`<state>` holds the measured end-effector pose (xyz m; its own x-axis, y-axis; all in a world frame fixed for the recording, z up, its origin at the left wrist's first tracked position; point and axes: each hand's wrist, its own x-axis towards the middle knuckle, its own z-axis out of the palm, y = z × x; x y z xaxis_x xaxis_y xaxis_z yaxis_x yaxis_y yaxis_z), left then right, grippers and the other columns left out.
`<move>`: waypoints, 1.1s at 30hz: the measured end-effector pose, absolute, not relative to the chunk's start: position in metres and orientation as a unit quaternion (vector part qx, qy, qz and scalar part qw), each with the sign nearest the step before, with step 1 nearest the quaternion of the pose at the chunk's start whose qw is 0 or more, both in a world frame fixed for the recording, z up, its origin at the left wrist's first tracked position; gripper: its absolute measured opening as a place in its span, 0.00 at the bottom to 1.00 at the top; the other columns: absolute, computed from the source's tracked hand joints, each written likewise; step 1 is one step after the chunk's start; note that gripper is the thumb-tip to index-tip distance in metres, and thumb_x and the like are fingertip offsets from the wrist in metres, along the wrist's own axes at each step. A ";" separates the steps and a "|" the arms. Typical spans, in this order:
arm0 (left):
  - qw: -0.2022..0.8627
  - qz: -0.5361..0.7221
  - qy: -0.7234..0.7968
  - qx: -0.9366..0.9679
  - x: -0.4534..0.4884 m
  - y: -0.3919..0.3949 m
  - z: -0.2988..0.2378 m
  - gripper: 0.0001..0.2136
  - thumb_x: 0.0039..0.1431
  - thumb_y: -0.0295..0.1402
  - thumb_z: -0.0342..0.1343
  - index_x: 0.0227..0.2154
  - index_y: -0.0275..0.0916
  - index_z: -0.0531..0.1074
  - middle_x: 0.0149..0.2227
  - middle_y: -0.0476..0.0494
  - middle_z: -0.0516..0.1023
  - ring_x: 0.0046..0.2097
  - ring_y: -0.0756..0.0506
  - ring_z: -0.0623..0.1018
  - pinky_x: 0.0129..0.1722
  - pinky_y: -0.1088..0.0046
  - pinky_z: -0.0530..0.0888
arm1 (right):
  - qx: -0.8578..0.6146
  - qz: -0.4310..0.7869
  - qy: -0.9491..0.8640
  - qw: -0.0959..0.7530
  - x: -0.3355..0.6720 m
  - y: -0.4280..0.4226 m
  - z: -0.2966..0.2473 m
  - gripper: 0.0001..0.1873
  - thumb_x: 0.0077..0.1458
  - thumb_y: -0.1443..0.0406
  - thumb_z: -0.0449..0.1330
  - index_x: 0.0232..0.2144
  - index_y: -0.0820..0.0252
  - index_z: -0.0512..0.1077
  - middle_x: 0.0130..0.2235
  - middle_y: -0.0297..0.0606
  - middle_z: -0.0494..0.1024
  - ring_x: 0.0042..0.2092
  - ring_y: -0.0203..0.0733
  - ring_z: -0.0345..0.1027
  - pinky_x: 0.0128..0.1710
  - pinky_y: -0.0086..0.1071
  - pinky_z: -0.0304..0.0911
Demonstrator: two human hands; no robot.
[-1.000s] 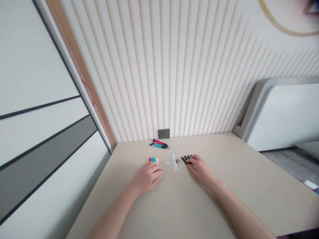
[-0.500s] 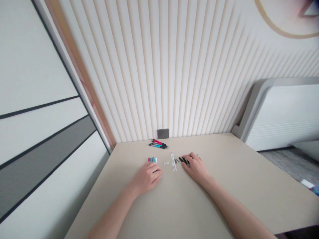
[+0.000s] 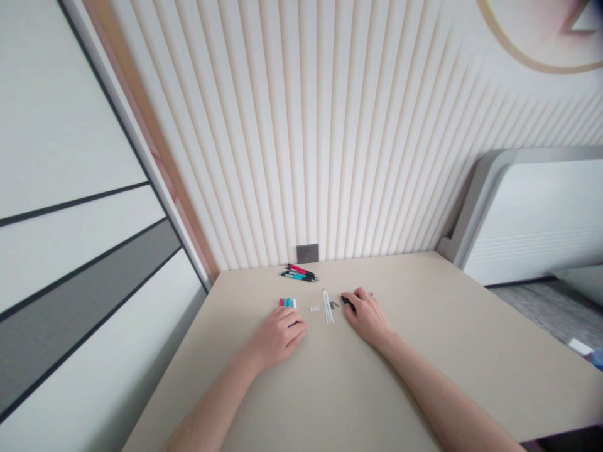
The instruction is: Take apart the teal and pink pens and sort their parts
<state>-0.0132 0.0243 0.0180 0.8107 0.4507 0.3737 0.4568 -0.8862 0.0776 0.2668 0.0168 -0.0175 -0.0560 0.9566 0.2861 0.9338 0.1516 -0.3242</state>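
My left hand (image 3: 277, 334) rests on the beige table (image 3: 330, 389), fingers loosely curled, just behind a row of short red, teal and white pen parts (image 3: 288, 302). My right hand (image 3: 366, 316) lies over a cluster of small black pen parts (image 3: 347, 301); its fingers are curled onto them and cover most of them. Between the hands lie thin white refill tubes (image 3: 328, 306), tiny white pieces (image 3: 315, 308) and small grey bits (image 3: 334, 305).
A few assembled red, teal and black pens (image 3: 300, 272) lie near the wall by a grey socket (image 3: 308, 253). A ribbed white wall stands behind the table. A white padded headboard (image 3: 532, 213) is to the right, wardrobe panels to the left.
My right hand has slid a little left over the black pen parts, covering more of them. My left hand has stayed put.
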 end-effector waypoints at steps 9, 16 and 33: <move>0.005 -0.198 -0.239 -0.951 -0.012 0.024 0.019 0.07 0.65 0.29 0.49 0.38 0.40 0.73 0.38 0.45 0.76 0.44 0.45 0.73 0.49 0.62 0.68 | -0.650 0.024 -0.728 0.214 0.267 0.018 -0.017 0.17 0.61 0.64 0.50 0.48 0.50 0.74 0.41 0.39 0.71 0.39 0.38 0.68 0.43 0.29 0.59; 0.004 -0.199 -0.236 -0.951 -0.012 0.024 0.020 0.08 0.65 0.28 0.49 0.38 0.40 0.73 0.38 0.45 0.76 0.43 0.45 0.73 0.49 0.62 0.68 | -0.655 0.012 -0.730 0.196 0.265 0.017 -0.015 0.18 0.62 0.63 0.49 0.50 0.51 0.73 0.41 0.40 0.71 0.40 0.39 0.68 0.43 0.30 0.57; 0.022 -0.194 -0.265 -0.944 -0.014 0.026 0.021 0.09 0.65 0.28 0.48 0.39 0.40 0.73 0.39 0.43 0.75 0.45 0.43 0.73 0.50 0.59 0.69 | -0.661 -0.025 -0.728 0.180 0.261 0.014 -0.009 0.15 0.63 0.61 0.50 0.47 0.53 0.73 0.41 0.40 0.71 0.42 0.42 0.67 0.45 0.32 0.56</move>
